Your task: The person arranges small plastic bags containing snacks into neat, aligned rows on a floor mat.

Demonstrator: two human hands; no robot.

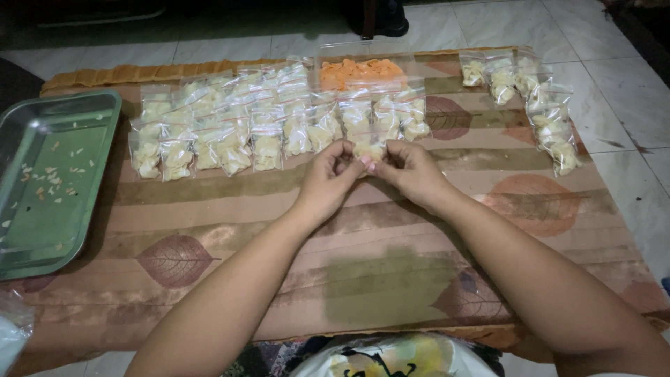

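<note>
My left hand [328, 178] and my right hand [412, 171] meet at the middle of a leaf-patterned mat [363, 265], both pinching one small clear bag of pale crackers [368, 150] between the fingertips. Right behind my hands, several filled small bags [230, 132] lie in overlapping rows. A clear bag of orange crackers [363, 72] rests at the far middle of the mat.
A green metal tray [49, 188] with a few crumbs sits at the left edge. Another group of filled bags [548, 115] runs along the far right of the mat. A pale tiled floor [628, 105] surrounds the mat. A white plastic bag [391, 356] lies near me.
</note>
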